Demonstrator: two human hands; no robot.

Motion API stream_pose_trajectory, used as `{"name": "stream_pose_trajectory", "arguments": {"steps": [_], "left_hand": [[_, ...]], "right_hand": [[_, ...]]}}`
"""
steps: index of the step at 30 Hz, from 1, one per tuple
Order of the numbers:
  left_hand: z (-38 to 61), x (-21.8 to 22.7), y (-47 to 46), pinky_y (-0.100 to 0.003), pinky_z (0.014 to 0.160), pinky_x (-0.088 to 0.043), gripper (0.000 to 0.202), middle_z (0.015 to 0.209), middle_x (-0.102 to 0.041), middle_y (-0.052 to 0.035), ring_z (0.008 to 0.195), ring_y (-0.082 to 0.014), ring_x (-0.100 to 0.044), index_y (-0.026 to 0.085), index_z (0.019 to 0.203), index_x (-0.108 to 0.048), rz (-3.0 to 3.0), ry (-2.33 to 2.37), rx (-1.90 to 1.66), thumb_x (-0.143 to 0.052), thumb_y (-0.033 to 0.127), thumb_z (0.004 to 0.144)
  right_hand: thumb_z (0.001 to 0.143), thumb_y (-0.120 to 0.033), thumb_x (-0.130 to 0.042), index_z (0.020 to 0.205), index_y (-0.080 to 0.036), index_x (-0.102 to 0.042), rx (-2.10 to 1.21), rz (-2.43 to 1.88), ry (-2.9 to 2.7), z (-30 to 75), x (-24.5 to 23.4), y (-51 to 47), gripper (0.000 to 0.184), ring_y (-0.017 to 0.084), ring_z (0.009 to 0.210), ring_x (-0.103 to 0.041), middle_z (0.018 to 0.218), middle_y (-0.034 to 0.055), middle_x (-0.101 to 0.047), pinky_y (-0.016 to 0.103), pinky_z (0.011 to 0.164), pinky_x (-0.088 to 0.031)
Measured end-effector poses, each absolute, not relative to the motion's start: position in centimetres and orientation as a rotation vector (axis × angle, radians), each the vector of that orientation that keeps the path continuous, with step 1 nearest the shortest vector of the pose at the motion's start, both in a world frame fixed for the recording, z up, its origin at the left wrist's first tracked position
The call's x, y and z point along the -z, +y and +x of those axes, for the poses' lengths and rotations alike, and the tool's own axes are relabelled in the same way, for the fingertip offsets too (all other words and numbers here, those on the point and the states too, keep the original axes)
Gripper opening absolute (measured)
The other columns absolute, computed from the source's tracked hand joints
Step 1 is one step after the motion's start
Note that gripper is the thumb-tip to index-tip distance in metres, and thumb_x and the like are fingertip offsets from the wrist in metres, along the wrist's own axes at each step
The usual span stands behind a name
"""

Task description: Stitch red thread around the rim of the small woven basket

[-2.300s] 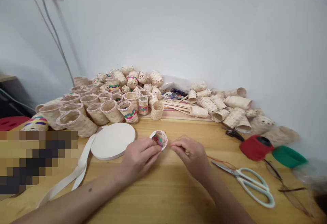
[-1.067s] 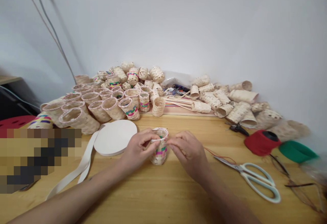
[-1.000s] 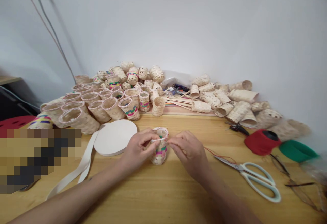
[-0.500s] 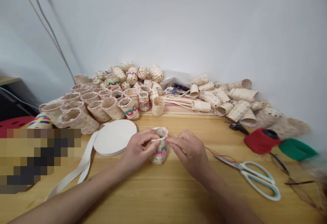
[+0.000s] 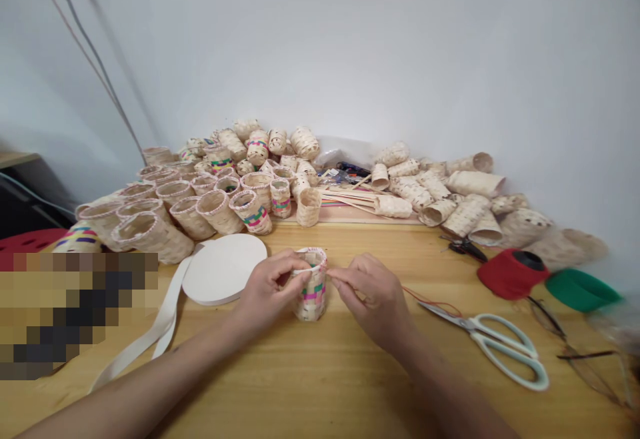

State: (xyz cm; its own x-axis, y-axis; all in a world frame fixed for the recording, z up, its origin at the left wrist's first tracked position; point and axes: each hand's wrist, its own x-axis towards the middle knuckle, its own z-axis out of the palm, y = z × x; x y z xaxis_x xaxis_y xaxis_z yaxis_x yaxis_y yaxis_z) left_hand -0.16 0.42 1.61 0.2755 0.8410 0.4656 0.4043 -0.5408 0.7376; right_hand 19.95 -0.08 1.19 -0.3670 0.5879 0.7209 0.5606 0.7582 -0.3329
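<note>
Between the two hands, a small woven basket (image 5: 313, 302) stands upright on the wooden table (image 5: 310, 385), its mouth facing up; pink and green strips cross its pale wall, and reddish stitch marks show along its white rim. The left hand (image 5: 274, 284) grips the basket at the rim, thumb outside and fingers over the edge. The right hand (image 5: 374, 295) is closed in a pinch, its fingertips just beside the rim on that side; whatever lies between them is too fine to make out. Orange-red thread (image 5: 440, 304) emerges from behind the right hand and curves over the blades of the scissors (image 5: 470, 325), which lie to the right of that hand with pale handles pointing away from it. Farther right are a red cone (image 5: 503, 273), a green ring-shaped object (image 5: 583, 289) and eyeglasses (image 5: 565, 344). Just beyond the left hand lies a flat roll of white tape (image 5: 225, 271), its loose end running down outside the left forearm. Beyond the roll stand rimmed baskets (image 5: 220, 212) in close ranks. Straight ahead of both hands are thin pale strips (image 5: 350, 197); beyond the right hand, unrimmed baskets (image 5: 467, 215) lie heaped on their sides.
</note>
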Motion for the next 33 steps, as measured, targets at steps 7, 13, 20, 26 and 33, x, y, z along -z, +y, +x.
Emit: {"name": "stream_pose_trajectory", "arguments": {"steps": [7,13,20,26,33], "left_hand": [[-0.51,-1.11,1.3,-0.021,0.056,-0.04,0.023,0.067,-0.058,-0.0021,0.062,-0.0128,-0.051,0.013,0.074,-0.067,1.696,1.089,-1.131,-0.059,0.034,0.078],[-0.4,-0.98,1.25,-0.023,0.059,-0.043,0.03,0.067,-0.061,-0.0032,0.063,-0.0139,-0.052,0.012,0.073,-0.067,1.572,1.058,-1.068,-0.063,0.042,0.075],[-0.2,-1.42,0.85,-0.023,0.061,-0.044,0.03,0.069,-0.061,-0.004,0.066,-0.0142,-0.054,0.012,0.072,-0.069,1.626,1.012,-1.084,-0.062,0.04,0.078],[-0.21,-1.3,0.82,-0.023,0.061,-0.043,0.027,0.07,-0.061,-0.0038,0.066,-0.0138,-0.054,0.012,0.074,-0.069,1.652,1.005,-1.075,-0.061,0.037,0.08],[-0.27,-1.22,0.61,-0.022,0.059,-0.04,0.026,0.069,-0.057,-0.0026,0.064,-0.0129,-0.051,0.012,0.072,-0.067,1.758,1.009,-1.073,-0.057,0.033,0.084]], "right_hand": [[0.087,-0.013,-0.052,0.092,-0.019,-0.068,-0.027,-0.859,-2.039,20.15,-1.37,-0.04,0.018,0.016,0.066,-0.049,0.066,0.0025,-0.055,0.028,0.058,-0.038],[0.087,-0.013,-0.054,0.096,-0.02,-0.068,-0.028,-0.847,-2.071,20.17,-0.98,-0.04,0.019,0.016,0.067,-0.05,0.068,0.0022,-0.055,0.028,0.058,-0.038],[0.087,-0.013,-0.053,0.095,-0.019,-0.069,-0.029,-0.84,-2.08,20.06,-1.23,-0.08,0.018,0.016,0.067,-0.05,0.067,0.0027,-0.056,0.027,0.057,-0.038],[0.086,-0.011,-0.054,0.096,-0.019,-0.069,-0.044,-0.833,-2.08,20.03,-1.28,-0.14,0.019,0.016,0.067,-0.05,0.067,0.0028,-0.055,0.027,0.057,-0.038],[0.086,-0.012,-0.054,0.093,-0.017,-0.07,-0.038,-0.84,-2.091,20.02,-1.45,-0.27,0.018,0.017,0.067,-0.05,0.067,0.0036,-0.055,0.027,0.057,-0.038]]}}
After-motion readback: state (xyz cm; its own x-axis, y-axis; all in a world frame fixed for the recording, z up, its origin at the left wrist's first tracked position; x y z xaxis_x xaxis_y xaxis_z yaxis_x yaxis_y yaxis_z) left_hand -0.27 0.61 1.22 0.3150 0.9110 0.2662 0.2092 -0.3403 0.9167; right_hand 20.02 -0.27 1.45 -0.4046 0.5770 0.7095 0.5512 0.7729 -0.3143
